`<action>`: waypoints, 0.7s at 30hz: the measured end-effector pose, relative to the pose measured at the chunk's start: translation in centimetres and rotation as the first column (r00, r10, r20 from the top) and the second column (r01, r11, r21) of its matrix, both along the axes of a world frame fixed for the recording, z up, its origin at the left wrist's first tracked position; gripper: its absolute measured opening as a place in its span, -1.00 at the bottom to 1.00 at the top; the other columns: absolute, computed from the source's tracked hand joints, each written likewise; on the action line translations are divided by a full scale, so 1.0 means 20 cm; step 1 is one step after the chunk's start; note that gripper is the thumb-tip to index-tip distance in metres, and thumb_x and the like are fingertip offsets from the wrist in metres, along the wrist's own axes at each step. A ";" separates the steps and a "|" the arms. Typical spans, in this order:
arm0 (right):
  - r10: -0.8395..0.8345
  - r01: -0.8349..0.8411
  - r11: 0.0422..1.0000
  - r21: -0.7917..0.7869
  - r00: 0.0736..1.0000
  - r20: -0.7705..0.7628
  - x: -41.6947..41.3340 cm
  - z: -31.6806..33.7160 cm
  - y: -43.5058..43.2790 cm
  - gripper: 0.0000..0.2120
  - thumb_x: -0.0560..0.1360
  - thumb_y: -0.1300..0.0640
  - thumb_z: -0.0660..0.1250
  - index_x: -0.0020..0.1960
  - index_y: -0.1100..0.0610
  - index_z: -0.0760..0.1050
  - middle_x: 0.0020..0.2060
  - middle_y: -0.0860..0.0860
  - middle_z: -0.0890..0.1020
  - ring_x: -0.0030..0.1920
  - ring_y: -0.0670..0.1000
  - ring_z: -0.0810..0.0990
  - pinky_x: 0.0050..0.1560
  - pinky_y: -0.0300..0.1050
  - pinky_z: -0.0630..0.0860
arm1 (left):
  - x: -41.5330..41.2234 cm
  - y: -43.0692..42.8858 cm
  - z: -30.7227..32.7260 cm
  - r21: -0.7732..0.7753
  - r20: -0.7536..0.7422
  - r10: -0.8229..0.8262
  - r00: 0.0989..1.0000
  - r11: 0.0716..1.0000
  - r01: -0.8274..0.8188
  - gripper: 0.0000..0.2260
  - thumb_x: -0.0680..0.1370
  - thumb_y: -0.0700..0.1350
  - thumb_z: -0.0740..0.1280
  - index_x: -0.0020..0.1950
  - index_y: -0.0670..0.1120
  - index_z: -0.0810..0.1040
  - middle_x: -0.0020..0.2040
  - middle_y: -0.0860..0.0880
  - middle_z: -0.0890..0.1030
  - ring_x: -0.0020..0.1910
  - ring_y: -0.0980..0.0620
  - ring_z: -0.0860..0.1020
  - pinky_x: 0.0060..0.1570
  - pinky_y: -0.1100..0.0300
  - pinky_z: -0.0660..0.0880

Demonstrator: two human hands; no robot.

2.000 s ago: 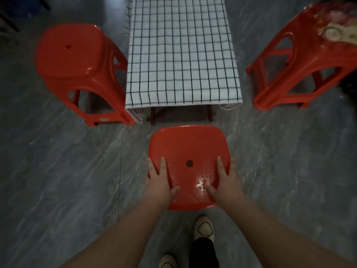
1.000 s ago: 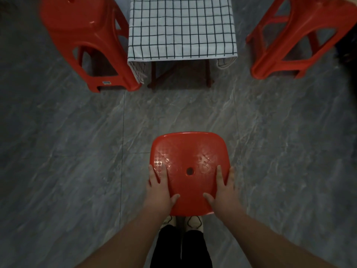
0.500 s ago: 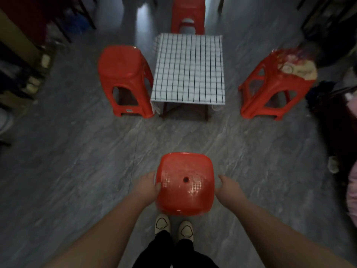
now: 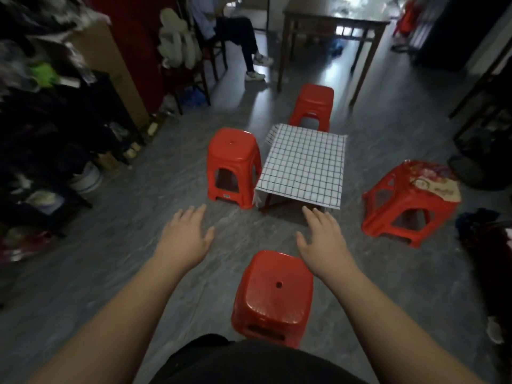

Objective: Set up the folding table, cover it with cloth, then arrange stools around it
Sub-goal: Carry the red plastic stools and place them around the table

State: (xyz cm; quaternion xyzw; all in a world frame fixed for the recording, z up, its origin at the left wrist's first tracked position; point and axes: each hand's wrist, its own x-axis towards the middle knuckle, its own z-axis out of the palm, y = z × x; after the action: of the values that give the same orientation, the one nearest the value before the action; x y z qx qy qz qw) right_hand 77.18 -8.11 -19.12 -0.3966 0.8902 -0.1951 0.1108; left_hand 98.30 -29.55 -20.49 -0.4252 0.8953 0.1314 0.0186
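Note:
The low folding table [image 4: 303,162] stands on the grey floor under a white cloth with a black grid. Red plastic stools stand at its left [image 4: 233,166], its far end [image 4: 314,103] and its right [image 4: 410,200], the right one with a flowered seat. A fourth red stool [image 4: 273,296] stands on the floor just in front of me, well short of the table. My left hand [image 4: 185,239] and my right hand [image 4: 322,242] hover above the floor, fingers spread, either side of that stool and touching nothing.
Cluttered dark shelves and a cardboard panel [image 4: 110,67] line the left wall. A seated person [image 4: 235,31] and a tall dark wooden table [image 4: 332,26] are at the far end. Dark bags and clothes [image 4: 487,167] lie on the right.
I pulled the near stool back from the table's edge, then let go of it. Both hands have lifted off and spread apart, and my view has risen to take in the room.

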 end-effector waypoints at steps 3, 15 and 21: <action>0.056 -0.056 0.998 0.007 0.996 -0.066 0.05 0.11 -0.14 -0.36 0.60 -0.08 0.23 0.61 0.05 0.16 0.56 0.08 0.27 0.57 0.17 0.10 0.54 0.10 0.11 | 0.04 0.02 0.12 -0.039 0.009 0.023 1.000 0.999 -0.023 -0.38 0.61 0.20 0.16 0.61 -0.03 0.20 0.59 -0.12 0.27 0.57 -0.18 0.20 0.51 -0.14 0.21; 0.214 -0.197 0.975 0.106 0.960 -0.183 0.33 0.15 -0.87 -0.33 0.57 -0.12 0.18 0.62 0.00 0.09 0.59 0.11 0.20 0.59 0.19 0.07 0.56 0.17 0.08 | 0.23 -0.51 0.22 -0.036 0.055 0.064 0.996 0.997 -0.062 -0.38 0.64 0.22 0.10 0.65 0.06 0.01 0.65 -0.07 0.09 0.62 -0.15 0.01 0.55 -0.18 0.03; 0.237 -0.206 0.966 0.155 0.948 -0.211 0.54 0.14 -1.48 -0.33 0.57 -0.11 0.21 0.62 -0.01 0.10 0.60 0.09 0.18 0.59 0.19 0.07 0.55 0.19 0.11 | 0.43 -1.09 0.22 -0.017 0.041 0.061 0.997 0.998 -0.060 -0.38 0.65 0.23 0.08 0.65 0.07 -0.02 0.65 -0.06 0.07 0.62 -0.14 0.01 0.56 -0.16 0.03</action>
State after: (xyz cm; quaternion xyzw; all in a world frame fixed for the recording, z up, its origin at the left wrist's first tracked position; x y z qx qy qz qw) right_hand 87.92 -37.75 -16.32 -0.5058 0.8576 -0.0756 0.0550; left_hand 106.97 -51.32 -16.14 -0.4548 0.8825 0.1159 0.0296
